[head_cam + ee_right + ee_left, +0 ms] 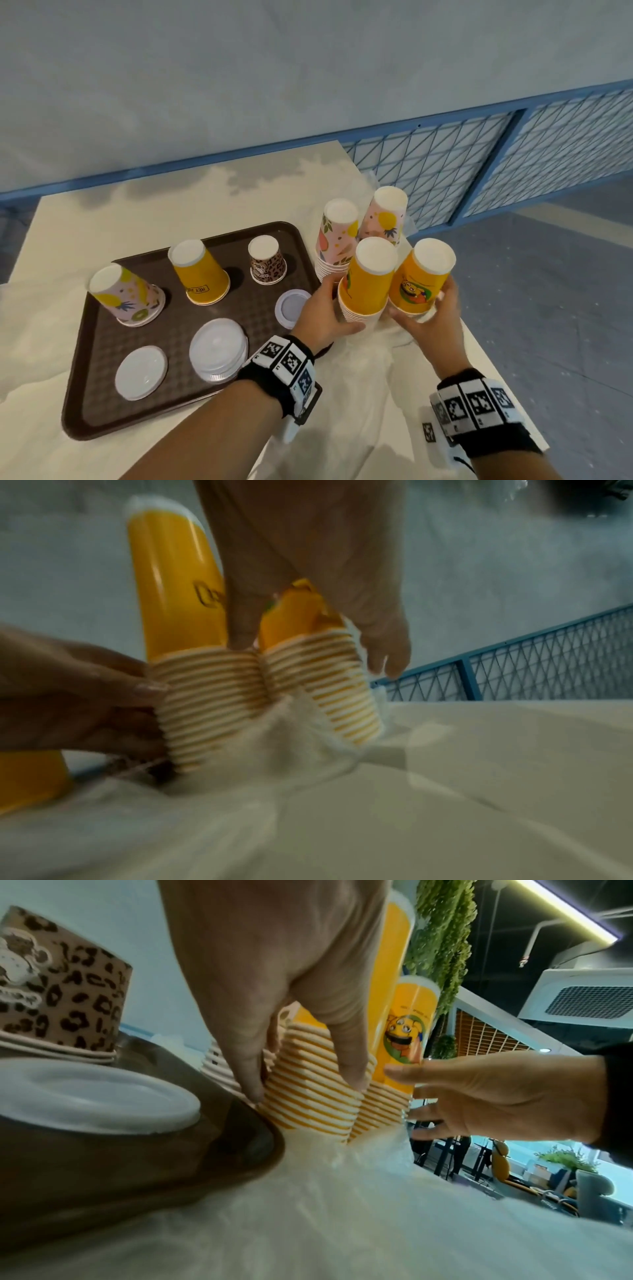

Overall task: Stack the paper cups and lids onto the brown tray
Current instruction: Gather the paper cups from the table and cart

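Your left hand (323,313) has its grip curled around the ribbed rims of the left yellow cup stack (368,279). Your right hand (433,313) clasps the right yellow cup stack (419,279). Both stacks stand upside down on the counter (445,359), just right of the brown tray (102,359).

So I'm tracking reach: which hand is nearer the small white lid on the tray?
Left. The left hand sits just beside the small white lid, gripping an orange cup stack; the right hand is farther right, off the tray.
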`<act>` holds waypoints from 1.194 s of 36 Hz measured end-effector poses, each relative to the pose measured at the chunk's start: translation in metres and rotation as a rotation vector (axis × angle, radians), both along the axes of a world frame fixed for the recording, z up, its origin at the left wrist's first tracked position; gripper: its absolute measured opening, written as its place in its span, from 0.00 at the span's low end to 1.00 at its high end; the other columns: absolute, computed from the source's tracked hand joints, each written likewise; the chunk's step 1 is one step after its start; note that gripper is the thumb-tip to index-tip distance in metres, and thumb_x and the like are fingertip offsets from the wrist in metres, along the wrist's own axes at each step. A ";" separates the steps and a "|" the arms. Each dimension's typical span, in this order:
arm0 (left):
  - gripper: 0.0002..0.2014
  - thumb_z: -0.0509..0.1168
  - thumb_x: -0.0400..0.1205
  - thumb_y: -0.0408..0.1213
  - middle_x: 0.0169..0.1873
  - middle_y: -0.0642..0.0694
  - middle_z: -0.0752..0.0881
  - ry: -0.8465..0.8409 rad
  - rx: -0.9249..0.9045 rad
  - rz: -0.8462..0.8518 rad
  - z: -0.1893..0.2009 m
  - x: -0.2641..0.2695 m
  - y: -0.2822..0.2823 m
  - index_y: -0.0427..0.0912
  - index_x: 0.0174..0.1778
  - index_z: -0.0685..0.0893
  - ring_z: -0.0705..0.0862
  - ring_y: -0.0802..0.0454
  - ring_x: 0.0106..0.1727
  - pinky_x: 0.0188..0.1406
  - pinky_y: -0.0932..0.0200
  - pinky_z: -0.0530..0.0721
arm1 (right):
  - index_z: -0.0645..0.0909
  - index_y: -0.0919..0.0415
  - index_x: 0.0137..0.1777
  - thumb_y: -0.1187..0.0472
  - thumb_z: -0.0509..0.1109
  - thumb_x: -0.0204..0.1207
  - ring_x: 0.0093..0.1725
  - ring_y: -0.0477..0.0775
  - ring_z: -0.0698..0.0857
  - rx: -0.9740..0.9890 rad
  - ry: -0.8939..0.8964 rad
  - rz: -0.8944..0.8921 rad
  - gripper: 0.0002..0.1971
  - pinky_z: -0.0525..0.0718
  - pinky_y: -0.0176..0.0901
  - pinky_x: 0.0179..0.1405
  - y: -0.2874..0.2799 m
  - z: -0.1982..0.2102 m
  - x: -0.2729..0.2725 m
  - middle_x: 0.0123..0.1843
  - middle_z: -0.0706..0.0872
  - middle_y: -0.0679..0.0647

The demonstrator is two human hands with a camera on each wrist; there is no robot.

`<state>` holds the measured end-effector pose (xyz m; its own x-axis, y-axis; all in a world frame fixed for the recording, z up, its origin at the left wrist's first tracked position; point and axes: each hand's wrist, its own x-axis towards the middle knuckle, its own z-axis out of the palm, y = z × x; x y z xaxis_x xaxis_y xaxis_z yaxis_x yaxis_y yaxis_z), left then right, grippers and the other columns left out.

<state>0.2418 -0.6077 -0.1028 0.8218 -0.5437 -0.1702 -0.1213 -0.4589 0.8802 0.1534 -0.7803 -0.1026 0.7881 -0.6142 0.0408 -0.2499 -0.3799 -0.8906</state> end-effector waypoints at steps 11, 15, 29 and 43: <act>0.17 0.66 0.80 0.43 0.61 0.50 0.81 -0.467 0.154 0.099 0.044 -0.018 0.107 0.46 0.64 0.78 0.78 0.57 0.61 0.57 0.75 0.72 | 0.69 0.63 0.67 0.53 0.74 0.68 0.73 0.50 0.69 -0.387 -0.523 0.052 0.30 0.68 0.40 0.74 0.108 0.074 -0.006 0.67 0.74 0.69; 0.15 0.60 0.78 0.47 0.52 0.49 0.84 -0.709 0.232 0.264 0.053 -0.022 0.173 0.46 0.56 0.82 0.75 0.55 0.52 0.50 0.60 0.75 | 0.72 0.59 0.66 0.53 0.73 0.69 0.70 0.53 0.73 -0.333 -0.508 0.264 0.26 0.70 0.39 0.73 0.174 0.081 0.016 0.66 0.76 0.62; 0.20 0.58 0.74 0.52 0.59 0.44 0.82 -0.694 0.679 0.899 0.099 -0.051 0.484 0.46 0.56 0.82 0.78 0.37 0.59 0.55 0.44 0.77 | 0.73 0.54 0.66 0.56 0.73 0.68 0.66 0.49 0.74 -0.271 -0.400 1.045 0.25 0.75 0.51 0.65 0.493 0.092 0.075 0.65 0.77 0.52; 0.30 0.71 0.74 0.37 0.71 0.37 0.69 -0.330 0.814 1.227 0.088 -0.048 0.706 0.39 0.71 0.68 0.66 0.35 0.72 0.68 0.40 0.71 | 0.71 0.56 0.70 0.56 0.75 0.70 0.67 0.59 0.77 -0.505 -0.257 1.258 0.29 0.76 0.58 0.65 0.750 0.072 0.129 0.69 0.74 0.55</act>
